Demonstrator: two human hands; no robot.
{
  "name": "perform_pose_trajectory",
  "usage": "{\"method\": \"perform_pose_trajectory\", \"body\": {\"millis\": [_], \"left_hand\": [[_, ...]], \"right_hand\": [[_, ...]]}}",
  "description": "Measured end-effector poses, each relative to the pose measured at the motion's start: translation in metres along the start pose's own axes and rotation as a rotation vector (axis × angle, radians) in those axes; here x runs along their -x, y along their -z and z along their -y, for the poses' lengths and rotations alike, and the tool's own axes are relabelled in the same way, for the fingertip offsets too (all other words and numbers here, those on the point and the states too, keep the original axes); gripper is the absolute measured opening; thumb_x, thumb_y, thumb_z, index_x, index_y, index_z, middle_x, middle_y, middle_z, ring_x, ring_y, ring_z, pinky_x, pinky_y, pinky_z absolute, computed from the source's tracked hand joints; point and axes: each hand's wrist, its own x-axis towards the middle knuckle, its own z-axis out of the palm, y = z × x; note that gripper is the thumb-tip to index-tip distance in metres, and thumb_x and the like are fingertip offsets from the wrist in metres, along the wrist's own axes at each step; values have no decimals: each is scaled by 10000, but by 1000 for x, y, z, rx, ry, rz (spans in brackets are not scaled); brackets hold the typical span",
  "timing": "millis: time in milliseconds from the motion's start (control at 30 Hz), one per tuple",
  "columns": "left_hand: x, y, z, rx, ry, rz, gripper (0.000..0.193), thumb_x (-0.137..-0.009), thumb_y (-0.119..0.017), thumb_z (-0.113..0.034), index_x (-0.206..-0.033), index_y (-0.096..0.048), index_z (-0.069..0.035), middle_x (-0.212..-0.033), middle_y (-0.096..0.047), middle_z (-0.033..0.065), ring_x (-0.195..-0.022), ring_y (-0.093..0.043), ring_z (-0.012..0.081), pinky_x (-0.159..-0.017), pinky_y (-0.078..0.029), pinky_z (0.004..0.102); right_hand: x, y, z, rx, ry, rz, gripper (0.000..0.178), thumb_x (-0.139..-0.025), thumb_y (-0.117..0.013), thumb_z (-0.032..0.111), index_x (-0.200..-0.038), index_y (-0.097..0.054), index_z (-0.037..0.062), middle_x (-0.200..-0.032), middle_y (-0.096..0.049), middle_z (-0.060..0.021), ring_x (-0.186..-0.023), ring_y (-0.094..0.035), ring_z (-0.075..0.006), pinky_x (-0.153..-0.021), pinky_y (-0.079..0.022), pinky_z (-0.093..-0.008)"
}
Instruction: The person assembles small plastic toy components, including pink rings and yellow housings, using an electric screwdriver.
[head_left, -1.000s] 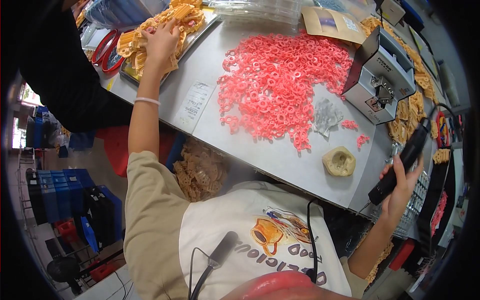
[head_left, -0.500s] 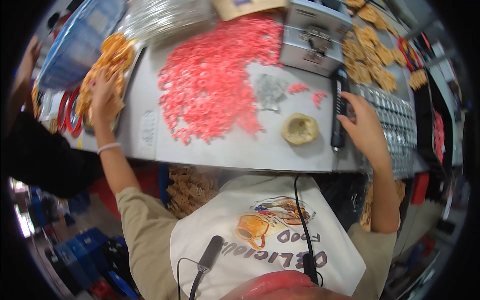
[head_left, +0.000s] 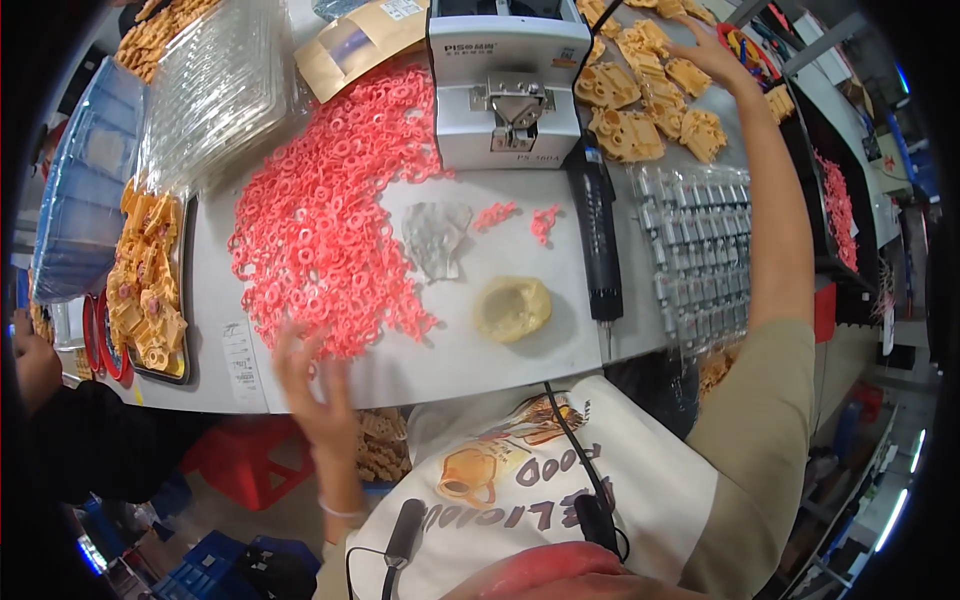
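My blurred left hand (head_left: 315,385) is hanging, fingers apart, at the near edge of a loose heap of small coral-pink plastic rings (head_left: 330,200). Blocky, ridged orange-yellow moulded plastic parts (head_left: 660,97) are lying right of a silver-grey box-shaped machine (head_left: 510,65), where my right hand (head_left: 708,52) is hovering; whether its fingers are gripping, I cannot tell.

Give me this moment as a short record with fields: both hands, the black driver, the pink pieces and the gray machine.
Left hand: blurred, fingers spread, by the near edge of the pink pieces; contact unclear
Right hand: at the tan parts, upper right; grip unclear
Black driver: on the table, bit toward the person, in neither hand
Pink pieces: large loose pile, two small clusters apart
Gray machine: standing beyond the driver
Left hand point
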Motion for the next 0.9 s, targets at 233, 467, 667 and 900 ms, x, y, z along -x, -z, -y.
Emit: {"method": "perform_pose_trajectory", "body": {"millis": [233,467,667,900], "left_hand": [[26,-47,-13,-231,-171,-168,247,-811,-580,-100,-1049,-642,-88,-1095,-609,96,-1096,-533,332,-964,-384,455],[41,-46,-12,-279,-259,-204,209,-777,-585,-62,-969,-651,-109,-1003,-617,68,-987,-562,285,-886,-406,403],[36,-44,-12,-175,-248,-189,251,-748,-595,35,-974,-641,-65,-1007,-600,108,-979,-568,298,-871,-433,398],[10,-40,-36,355,-335,-158,290,-796,-618,37,-1081,-572,9,-1037,-596,162,-1033,-570,280,-864,-475,365]], "right_hand": [[-73,-59,10,-105,-22,206,555,-757,-740,463,-1176,-559,149,-1156,-606,-156,-996,-596,-232,-728,-494,-370],[-4,-24,51,-81,406,145,265,-831,-687,118,-1076,-588,91,-930,-587,19,-841,-543,-120,-774,-420,-249],[93,75,152,-637,-77,-32,488,-796,-662,150,-1241,-491,43,-978,-590,-77,-848,-592,-150,-767,-480,-254],[180,72,222,-732,425,571,375,-839,-658,164,-1150,-579,-32,-1029,-633,-145,-836,-652,-170,-688,-588,-263]]}}
